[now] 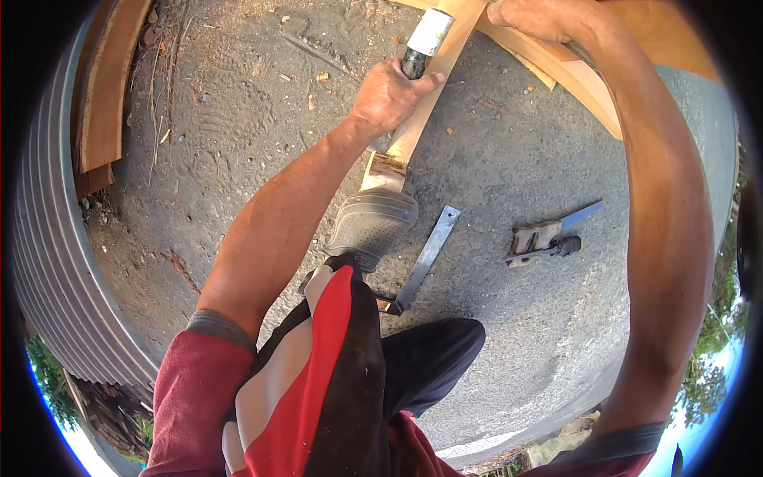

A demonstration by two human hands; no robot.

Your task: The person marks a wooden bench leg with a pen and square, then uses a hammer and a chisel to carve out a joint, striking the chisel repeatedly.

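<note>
My left hand is wrapped round the black grip of a chisel-like tool with a white cylindrical end. A bit of narrow metal shows below that hand, beside a cut notch in a long wooden beam. The beam runs away from me toward the upper edge. My foot, in a grey clog, presses on its near end. At the top, my right hand is curled over the boards; the picture's edge cuts off its fingers, and what it grips cannot be made out.
A metal try square lies beside my foot. Farther right rests a wooden-bodied tool with a metal blade and dark knob. Planks lie at the upper right. Reddish boards and corrugated sheet metal stand along the left.
</note>
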